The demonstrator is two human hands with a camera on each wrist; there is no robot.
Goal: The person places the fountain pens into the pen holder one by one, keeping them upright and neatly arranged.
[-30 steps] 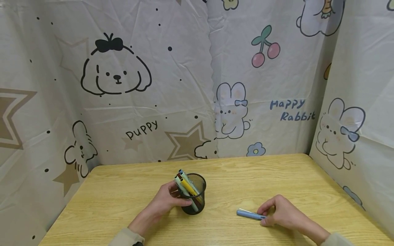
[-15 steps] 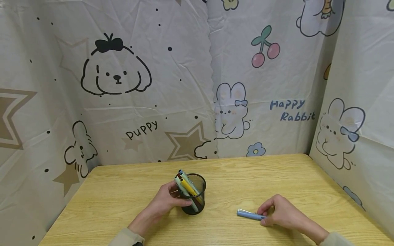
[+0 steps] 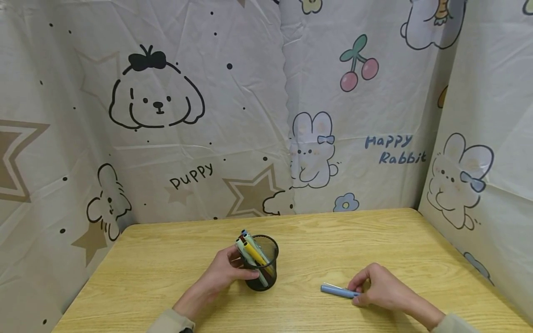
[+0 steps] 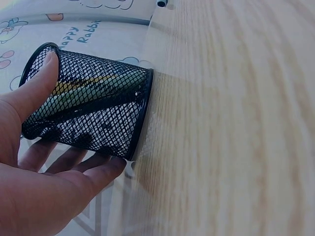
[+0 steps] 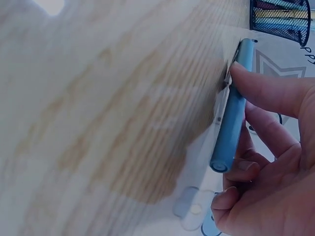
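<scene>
Where the right hand curls over the near end of the blue pen, that end drops out of the head view — only the right wrist view shows it, a round open butt beside the bent fingers, the thumb pressing the barrel. The hand grasps the pen, which lies flat on the table, right of centre and near the front edge. The left hand wraps the cup, thumb on one side, fingers on the other, hiding its left wall. The cup is black wire mesh, cylindrical, standing upright at mid-table. Through the mesh the pens inside blur into yellow and green streaks; their lower ends cannot be made out. The table is pale wood with long grain — a printed cloth, creased, hangs behind.
</scene>
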